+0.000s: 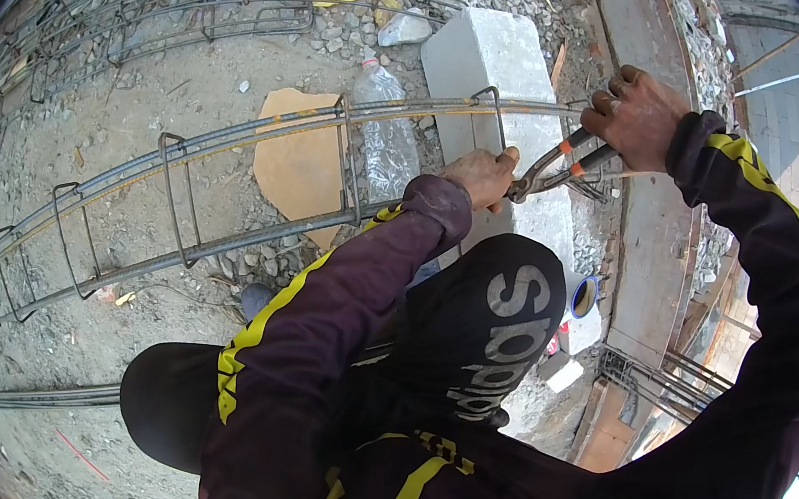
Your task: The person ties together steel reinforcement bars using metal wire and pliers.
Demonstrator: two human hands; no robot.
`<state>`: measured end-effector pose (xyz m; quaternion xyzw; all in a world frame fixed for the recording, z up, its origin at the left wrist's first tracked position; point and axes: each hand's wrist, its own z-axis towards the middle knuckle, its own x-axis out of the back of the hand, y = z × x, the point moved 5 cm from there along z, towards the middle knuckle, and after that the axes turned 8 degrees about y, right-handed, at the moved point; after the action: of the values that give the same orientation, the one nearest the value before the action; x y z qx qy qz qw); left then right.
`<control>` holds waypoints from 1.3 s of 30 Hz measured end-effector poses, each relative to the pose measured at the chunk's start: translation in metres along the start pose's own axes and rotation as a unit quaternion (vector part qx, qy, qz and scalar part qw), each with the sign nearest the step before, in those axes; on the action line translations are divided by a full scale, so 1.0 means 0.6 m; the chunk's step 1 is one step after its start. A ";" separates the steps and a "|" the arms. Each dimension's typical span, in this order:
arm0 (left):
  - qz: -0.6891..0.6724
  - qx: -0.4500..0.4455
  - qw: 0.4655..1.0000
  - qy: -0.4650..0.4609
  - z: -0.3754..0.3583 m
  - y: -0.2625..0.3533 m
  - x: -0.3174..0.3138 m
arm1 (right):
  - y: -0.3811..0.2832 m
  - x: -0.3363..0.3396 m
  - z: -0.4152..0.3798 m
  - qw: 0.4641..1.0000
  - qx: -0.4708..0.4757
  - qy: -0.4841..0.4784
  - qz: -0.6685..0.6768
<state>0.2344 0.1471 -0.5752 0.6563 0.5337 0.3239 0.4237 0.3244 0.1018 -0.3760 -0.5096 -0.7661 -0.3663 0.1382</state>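
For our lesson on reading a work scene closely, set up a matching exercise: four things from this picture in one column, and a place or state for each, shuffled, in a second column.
Things
1. pliers
2. plastic bottle
3. concrete block
4. left hand

Places or states
A. lying on the ground under the rebar cage
B. at the stirrup by the pliers' nose
C. gripped by the handles in the right hand
D. pale grey, supporting the cage's top bar

Pairs: 1-C, 2-A, 3-D, 4-B
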 end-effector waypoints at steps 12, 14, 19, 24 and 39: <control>-0.026 0.067 0.997 -0.005 -0.017 0.013 0.006 | -0.024 0.000 -0.044 0.989 -0.086 -0.067 0.098; -0.024 0.070 0.997 -0.016 -0.008 0.007 0.006 | -0.064 -0.016 -0.099 0.960 -0.178 -0.086 0.198; 0.018 0.033 0.999 -0.004 0.009 -0.002 0.000 | -0.274 -0.098 -0.178 0.685 -0.440 -0.066 0.577; 0.081 -0.063 0.994 0.024 0.030 -0.017 -0.011 | -0.432 -0.153 -0.125 0.421 -0.510 0.107 0.742; 0.152 -0.006 0.988 0.001 -0.006 0.013 0.016 | -0.448 -0.102 -0.128 -0.153 -0.157 -0.118 0.968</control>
<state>0.2367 0.1568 -0.5669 0.7271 0.4262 0.3883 0.3727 0.1020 -0.0506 -0.4713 0.7288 -0.6521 -0.1302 -0.1632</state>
